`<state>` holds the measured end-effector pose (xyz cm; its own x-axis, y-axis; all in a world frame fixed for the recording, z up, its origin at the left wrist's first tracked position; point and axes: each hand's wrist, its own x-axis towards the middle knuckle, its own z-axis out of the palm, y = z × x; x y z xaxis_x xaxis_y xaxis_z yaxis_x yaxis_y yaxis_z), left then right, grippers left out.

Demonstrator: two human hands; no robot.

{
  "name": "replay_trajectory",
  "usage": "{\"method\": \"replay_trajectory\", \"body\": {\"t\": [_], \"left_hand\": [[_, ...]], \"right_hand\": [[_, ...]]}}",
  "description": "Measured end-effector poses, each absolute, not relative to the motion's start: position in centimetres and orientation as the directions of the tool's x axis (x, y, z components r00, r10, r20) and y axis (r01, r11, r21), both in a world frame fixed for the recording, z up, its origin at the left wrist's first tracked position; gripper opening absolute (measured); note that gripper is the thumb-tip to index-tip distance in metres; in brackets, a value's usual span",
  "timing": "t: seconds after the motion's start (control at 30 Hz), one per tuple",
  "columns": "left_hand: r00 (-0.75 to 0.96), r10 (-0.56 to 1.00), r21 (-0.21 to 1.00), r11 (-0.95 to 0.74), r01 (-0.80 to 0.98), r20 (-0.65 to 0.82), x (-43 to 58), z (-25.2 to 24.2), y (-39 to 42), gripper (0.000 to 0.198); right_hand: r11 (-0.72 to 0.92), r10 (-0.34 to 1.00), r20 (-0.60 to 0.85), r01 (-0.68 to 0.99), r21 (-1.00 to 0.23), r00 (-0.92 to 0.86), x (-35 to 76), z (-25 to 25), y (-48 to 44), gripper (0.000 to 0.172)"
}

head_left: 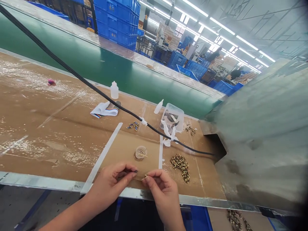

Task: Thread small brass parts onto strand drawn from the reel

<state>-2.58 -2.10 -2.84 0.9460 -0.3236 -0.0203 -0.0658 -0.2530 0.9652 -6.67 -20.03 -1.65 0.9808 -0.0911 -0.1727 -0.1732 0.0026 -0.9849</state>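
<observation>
My left hand [113, 183] and my right hand [160, 189] meet at the near edge of the cardboard-covered bench [48, 134]. Each pinches a tiny piece between thumb and forefinger: a small dark part [136, 171] in the left, a small gold-coloured part [145, 175] in the right. The two tips are a few centimetres apart. Just beyond them stands a small clear round cup [141, 152]. A heap of small gold and dark metal parts [181, 164] lies right of my right hand.
A black cable [96, 90] crosses the bench diagonally. Behind it are a clear plastic box [172, 117], a small white bottle [114, 90], a dropper bottle [158, 106], folded striped ribbon [105, 110] and two small piles of parts. A green conveyor belt [96, 64] runs beyond. A grey metal housing [262, 134] fills the right.
</observation>
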Motion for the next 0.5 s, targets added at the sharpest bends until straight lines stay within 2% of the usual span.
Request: {"method": "replay_trajectory", "body": {"t": [0.07,0.17,0.5], "left_hand": [[0.942,-0.336,0.968,-0.242,-0.069,-0.016,-2.6,-2.8,-2.1,0.013],[0.94,-0.341,0.973,-0.219,-0.068,-0.011,-2.5,-2.7,-2.2,0.014],[0.936,-0.353,0.981,-0.184,-0.062,-0.007,-2.6,-2.6,-2.2,0.013]], "right_hand": [[0.171,-0.057,-0.224,-0.212,-0.962,0.973,-6.3,-1.7,-19.4,0.02],[0.283,-0.03,-0.248,-0.23,-0.931,0.968,-5.8,-1.9,-19.2,0.02],[0.337,-0.048,-0.274,-0.243,-0.91,0.96,-5.7,-2.1,-18.6,0.023]]}}
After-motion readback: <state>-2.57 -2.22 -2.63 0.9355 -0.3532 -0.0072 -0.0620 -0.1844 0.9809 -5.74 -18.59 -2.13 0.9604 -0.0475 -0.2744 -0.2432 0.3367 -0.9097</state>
